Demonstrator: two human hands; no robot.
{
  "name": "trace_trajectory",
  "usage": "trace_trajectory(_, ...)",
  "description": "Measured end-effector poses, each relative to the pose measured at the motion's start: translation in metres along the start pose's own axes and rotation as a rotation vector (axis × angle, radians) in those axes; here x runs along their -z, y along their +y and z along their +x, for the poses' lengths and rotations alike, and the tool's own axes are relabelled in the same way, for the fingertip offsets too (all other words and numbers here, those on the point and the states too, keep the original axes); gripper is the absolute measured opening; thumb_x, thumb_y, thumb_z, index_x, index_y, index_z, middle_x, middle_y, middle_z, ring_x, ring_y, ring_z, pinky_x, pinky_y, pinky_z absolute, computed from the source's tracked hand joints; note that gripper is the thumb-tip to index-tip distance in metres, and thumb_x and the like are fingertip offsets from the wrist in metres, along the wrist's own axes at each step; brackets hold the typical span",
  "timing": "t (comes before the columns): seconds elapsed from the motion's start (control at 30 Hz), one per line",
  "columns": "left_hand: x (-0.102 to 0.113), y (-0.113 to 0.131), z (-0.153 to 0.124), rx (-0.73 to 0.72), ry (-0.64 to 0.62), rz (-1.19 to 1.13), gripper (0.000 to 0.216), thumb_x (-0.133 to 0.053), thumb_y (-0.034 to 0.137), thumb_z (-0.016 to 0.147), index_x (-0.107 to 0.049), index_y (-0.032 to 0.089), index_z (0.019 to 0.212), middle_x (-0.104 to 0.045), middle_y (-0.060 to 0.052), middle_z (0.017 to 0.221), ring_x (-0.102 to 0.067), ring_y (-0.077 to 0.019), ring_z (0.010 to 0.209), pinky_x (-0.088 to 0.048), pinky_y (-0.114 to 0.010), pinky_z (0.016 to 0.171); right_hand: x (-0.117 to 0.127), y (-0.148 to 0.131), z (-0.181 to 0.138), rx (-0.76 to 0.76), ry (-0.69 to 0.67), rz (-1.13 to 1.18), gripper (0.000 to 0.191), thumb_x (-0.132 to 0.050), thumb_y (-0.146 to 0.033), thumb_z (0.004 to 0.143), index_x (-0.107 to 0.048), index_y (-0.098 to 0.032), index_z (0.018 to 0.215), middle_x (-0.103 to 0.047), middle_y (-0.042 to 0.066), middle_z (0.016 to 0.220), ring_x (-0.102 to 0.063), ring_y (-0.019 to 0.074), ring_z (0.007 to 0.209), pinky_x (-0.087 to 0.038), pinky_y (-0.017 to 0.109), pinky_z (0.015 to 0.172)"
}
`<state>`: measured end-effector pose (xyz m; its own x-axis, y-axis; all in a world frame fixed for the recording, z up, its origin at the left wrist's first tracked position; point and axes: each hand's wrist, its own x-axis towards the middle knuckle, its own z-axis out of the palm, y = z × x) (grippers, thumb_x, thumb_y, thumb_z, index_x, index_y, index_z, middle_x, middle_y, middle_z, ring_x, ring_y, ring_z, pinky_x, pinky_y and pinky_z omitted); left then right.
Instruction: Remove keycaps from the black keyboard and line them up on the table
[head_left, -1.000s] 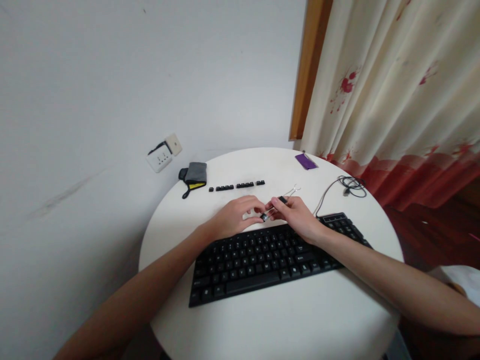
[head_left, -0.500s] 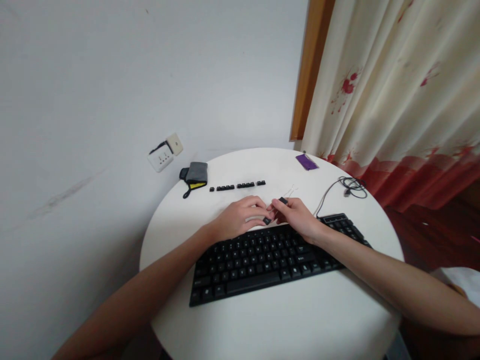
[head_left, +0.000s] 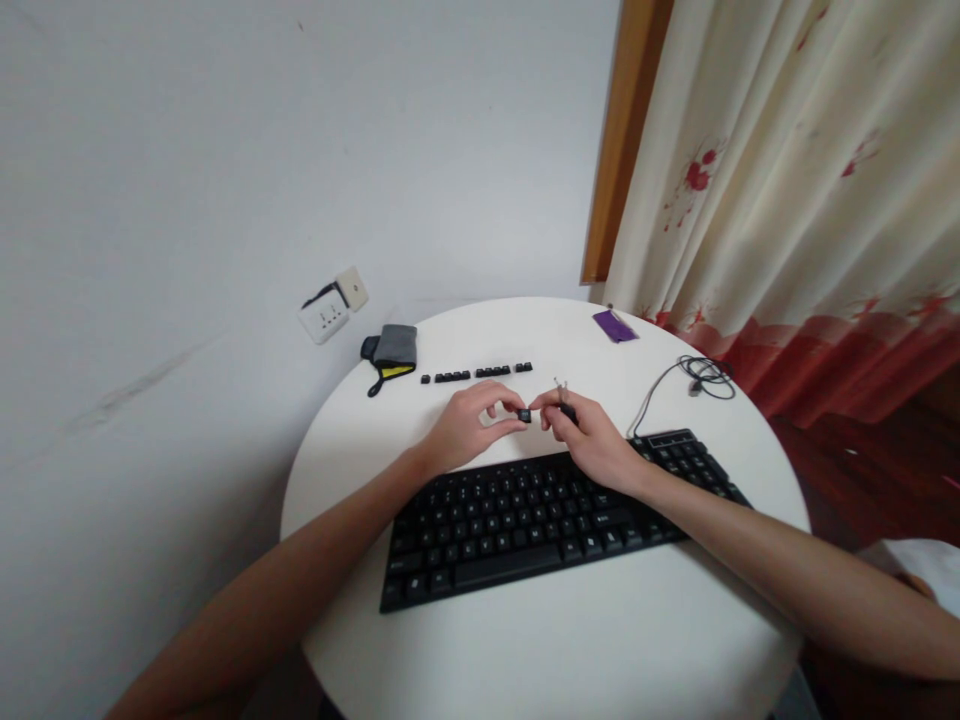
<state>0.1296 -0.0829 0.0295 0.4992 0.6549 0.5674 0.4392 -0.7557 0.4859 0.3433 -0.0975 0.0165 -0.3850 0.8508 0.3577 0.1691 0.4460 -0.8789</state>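
A black keyboard point(head_left: 525, 520) lies across the round white table point(head_left: 540, 640). Just beyond its far edge my left hand point(head_left: 469, 425) pinches a small black keycap point(head_left: 524, 415) between thumb and fingertips. My right hand point(head_left: 592, 435) meets it from the right, fingers closed on a wire keycap puller point(head_left: 562, 395) whose metal tip pokes up behind the knuckles. A row of several loose black keycaps point(head_left: 476, 374) lies on the table farther back.
A grey and yellow pouch point(head_left: 391, 352) sits at the table's back left edge. A purple card point(head_left: 615, 324) lies at the back, and the keyboard's coiled cable point(head_left: 701, 375) at the right. A wall socket point(head_left: 330, 305) is on the left wall, a curtain point(head_left: 787, 180) at right.
Both hands have lifted slightly away from the keyboard toward the table's back. The keycap has come off the puller into my left fingertips, and the puller is now tucked upright in my right hand.
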Motion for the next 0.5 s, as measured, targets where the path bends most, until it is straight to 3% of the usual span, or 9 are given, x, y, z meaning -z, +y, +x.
trace_trajectory(0.23,0.0002,-0.0025,-0.0008,-0.023,0.014,-0.053,0.025,-0.073,0.041,0.081,-0.068,0.018,0.090,-0.070,-0.005,0.083,-0.062,-0.0159,0.077,-0.049,-0.026,0.067,-0.0008,-0.0015,-0.0031,0.023,-0.019,-0.153,0.021,-0.061,-0.030,0.087,-0.063,-0.019,0.105,-0.053,-0.001,0.078,-0.044,0.0115,0.062,-0.039,0.025,0.060)
trace_trajectory(0.5,-0.0026,-0.0035,-0.0019,-0.049,-0.028,-0.101,0.028,-0.076,0.043,0.076,-0.070,0.017,0.084,-0.072,-0.006,0.080,-0.062,-0.0158,0.073,-0.047,-0.026,0.065,-0.0036,-0.0030,-0.0055,0.103,-0.024,-0.244,0.014,-0.067,-0.025,0.084,-0.067,-0.018,0.096,-0.057,0.000,0.081,-0.046,0.0111,0.063,-0.039,0.025,0.060)
